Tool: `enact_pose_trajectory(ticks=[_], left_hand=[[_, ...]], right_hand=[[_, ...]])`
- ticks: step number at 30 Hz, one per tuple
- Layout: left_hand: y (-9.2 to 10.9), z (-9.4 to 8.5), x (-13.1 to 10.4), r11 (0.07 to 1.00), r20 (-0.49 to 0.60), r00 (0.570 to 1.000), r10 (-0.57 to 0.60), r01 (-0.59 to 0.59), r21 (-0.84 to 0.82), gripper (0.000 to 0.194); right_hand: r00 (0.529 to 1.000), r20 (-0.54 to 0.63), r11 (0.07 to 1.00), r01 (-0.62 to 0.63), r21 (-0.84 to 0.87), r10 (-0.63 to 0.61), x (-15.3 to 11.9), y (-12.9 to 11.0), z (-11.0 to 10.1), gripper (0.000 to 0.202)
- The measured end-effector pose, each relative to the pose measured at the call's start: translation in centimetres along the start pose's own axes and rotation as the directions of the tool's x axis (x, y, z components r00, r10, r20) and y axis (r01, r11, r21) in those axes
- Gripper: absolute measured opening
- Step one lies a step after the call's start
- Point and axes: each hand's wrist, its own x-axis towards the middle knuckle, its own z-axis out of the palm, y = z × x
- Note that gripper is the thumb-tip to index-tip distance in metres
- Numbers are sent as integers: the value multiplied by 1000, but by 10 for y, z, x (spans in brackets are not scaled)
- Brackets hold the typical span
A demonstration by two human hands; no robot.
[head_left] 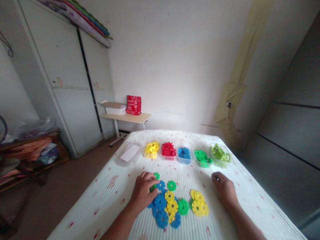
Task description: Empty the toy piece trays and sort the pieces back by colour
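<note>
My left hand (145, 189) is at the left of a loose pile of notched discs, its fingers curled over green and blue discs at the pile's upper left. Blue discs (162, 218) overlap yellow discs (172, 206) in the pile. A green disc (183, 207) lies right of them, and another green disc (171, 185) lies above. A second cluster of yellow discs (198, 203) sits further right, over a bit of green. My right hand (224, 186) rests on the cloth at the right, fingers curled, with a small dark item at its fingertips that I cannot make out.
Along the far part of the table (100, 200) stand tubs of yellow (151, 149), red (168, 150), blue (184, 155), green (203, 158) and light green pieces (220, 154). A clear lid (129, 154) with white paper lies left of them. Behind is a side table (140, 117) with a red bag (133, 105).
</note>
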Motion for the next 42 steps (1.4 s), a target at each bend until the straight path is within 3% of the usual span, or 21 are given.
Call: enact_pose_trajectory(ticks=[5, 10, 17, 25, 31, 33, 35, 38, 42], left_hand=[[-5, -1, 1, 999, 3, 999, -51, 51, -5, 30], [-12, 1, 5, 988, -68, 987, -149, 152, 37, 34], [-10, 8, 20, 951, 14, 952, -304, 303, 61, 22], [-21, 10, 25, 878, 62, 911, -407, 409, -247, 5], [-40, -21, 6, 726, 215, 913, -346, 406, -555, 25], [-42, -28, 1, 632, 303, 896, -324, 444, -636, 30], [-40, -28, -1, 601, 390, 867, -309, 496, -627, 31], [-32, -22, 1, 658, 425, 851, -308, 514, -551, 33], [-26, -13, 3, 820, 331, 904, -269, 396, -414, 39]], right_hand=[[997, 57, 998, -60, -4, 60, 2, -4, 2, 25], [995, 78, 996, -54, -69, 59, 2, -6, 2, 25], [994, 94, 990, -40, -135, 53, 3, -4, 5, 23], [992, 114, 987, -30, -157, 48, 1, -11, 1, 22], [994, 106, 992, -21, -122, 34, 1, -5, 4, 20], [993, 105, 991, -30, -130, 44, 1, -4, 5, 20], [992, 112, 990, -35, -135, 51, 2, -4, 5, 19], [991, 124, 991, -27, -130, 43, 1, -6, 4, 19], [992, 110, 989, -42, -141, 58, 1, -8, 3, 19]])
